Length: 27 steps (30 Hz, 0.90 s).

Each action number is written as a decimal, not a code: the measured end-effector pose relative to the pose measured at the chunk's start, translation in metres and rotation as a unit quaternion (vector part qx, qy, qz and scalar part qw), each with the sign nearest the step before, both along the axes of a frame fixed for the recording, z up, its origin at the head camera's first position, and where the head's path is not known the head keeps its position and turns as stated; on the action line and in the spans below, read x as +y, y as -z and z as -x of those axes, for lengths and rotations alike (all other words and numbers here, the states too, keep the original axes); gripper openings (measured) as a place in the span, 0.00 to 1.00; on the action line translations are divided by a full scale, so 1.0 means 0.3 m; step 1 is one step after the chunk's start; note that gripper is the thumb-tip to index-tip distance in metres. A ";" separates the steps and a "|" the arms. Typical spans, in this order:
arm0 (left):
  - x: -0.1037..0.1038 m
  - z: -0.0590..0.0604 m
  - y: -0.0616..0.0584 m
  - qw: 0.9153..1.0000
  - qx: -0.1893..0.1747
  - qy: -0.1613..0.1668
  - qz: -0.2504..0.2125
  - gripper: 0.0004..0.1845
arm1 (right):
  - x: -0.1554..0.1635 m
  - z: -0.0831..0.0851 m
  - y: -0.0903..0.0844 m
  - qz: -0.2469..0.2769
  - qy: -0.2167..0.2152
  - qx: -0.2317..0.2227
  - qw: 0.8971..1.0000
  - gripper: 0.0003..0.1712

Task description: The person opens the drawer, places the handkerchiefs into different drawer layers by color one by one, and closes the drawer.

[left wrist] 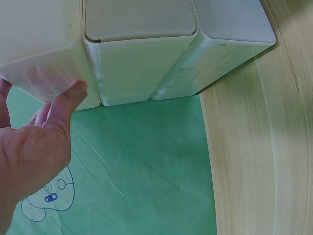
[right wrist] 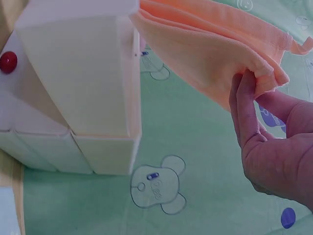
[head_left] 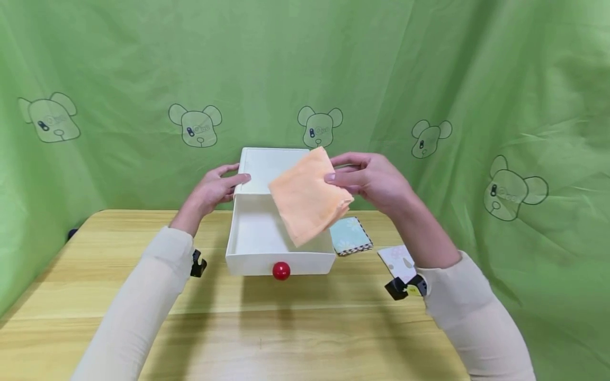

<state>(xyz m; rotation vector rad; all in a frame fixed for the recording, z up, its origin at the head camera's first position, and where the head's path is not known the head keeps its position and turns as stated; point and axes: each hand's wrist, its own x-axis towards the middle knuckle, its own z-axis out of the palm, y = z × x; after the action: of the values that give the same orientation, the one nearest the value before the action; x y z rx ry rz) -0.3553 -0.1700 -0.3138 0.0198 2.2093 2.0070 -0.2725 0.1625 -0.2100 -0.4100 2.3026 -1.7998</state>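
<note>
A white drawer unit (head_left: 274, 163) stands at the table's back, its top drawer (head_left: 257, 227) pulled out by a red knob (head_left: 281, 271). At the unit's left side, my left hand (head_left: 215, 186) rests with its thumb over the top edge and its fingers against the side wall (left wrist: 54, 73). My right hand (head_left: 374, 179) pinches a folded peach cloth (head_left: 307, 193) by one edge. The cloth hangs tilted over the drawer, covering its right part from the head view. In the right wrist view, thumb and fingers meet at a corner of the peach cloth (right wrist: 205, 58).
To the right of the drawer lie a folded light blue cloth (head_left: 350, 235) with checked trim and a whitish patterned cloth (head_left: 397, 263), partly behind the right wrist camera (head_left: 405, 288). A second red knob (right wrist: 8, 62) sits lower on the unit. A green curtain (head_left: 267, 69) hangs behind.
</note>
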 end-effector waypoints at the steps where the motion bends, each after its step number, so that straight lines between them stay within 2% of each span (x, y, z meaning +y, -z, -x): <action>1: 0.000 0.001 0.000 1.000 0.000 -0.002 0.000 0.44 | -0.009 0.002 0.005 0.003 -0.002 -0.004 1.000 0.25; 11: -0.005 0.000 0.000 1.000 0.001 0.006 0.001 0.44 | -0.100 0.021 0.067 0.022 -0.025 -0.028 0.999 0.25; 23: -0.002 -0.001 0.003 1.000 0.005 -0.005 0.007 0.44 | -0.175 0.014 0.137 0.060 -0.014 -0.061 0.996 0.22; 27: -0.002 0.000 0.005 1.000 0.006 -0.004 0.008 0.44 | -0.183 0.018 0.163 0.050 -0.005 -0.060 0.997 0.22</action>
<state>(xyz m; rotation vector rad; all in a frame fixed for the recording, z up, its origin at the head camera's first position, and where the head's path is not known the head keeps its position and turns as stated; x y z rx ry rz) -0.3554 -0.1704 -0.3152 0.0212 2.2356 1.9977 -0.2778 0.1075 -0.2589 -0.3177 2.1335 -1.8862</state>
